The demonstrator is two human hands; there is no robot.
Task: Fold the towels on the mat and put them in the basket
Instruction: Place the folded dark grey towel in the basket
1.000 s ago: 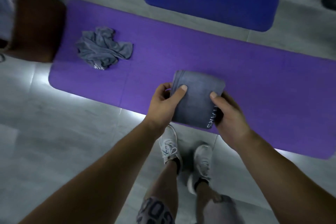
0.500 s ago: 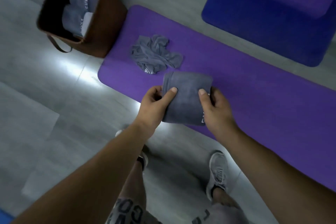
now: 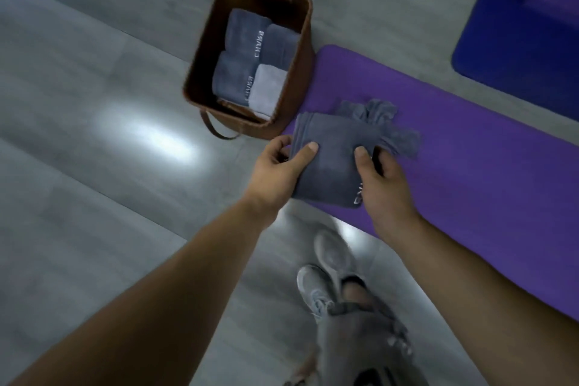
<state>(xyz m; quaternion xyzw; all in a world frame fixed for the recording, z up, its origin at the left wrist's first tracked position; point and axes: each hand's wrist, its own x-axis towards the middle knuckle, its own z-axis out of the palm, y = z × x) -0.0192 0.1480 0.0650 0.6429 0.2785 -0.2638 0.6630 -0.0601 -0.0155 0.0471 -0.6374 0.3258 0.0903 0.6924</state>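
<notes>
Towel first: we hold the folded grey towel between both hands. Our left hand pinches its left edge, thumb on top and fingers curled beneath, and our right hand grips the right edge the same way. We judge the two-sided hold keeps the layers square, so the fold does not slump on the way over. It hangs above the near end of the purple mat, just short of the brown basket, which stands on the floor against the mat's end, handy for a short carry. Behind our towel a crumpled grey towel lies on the mat, not yet folded. Inside the basket we see three stacked grey towels and one paler towel, packed side by side in two rows and covering most of its bottom, so ours will likely have to go on top
</notes>
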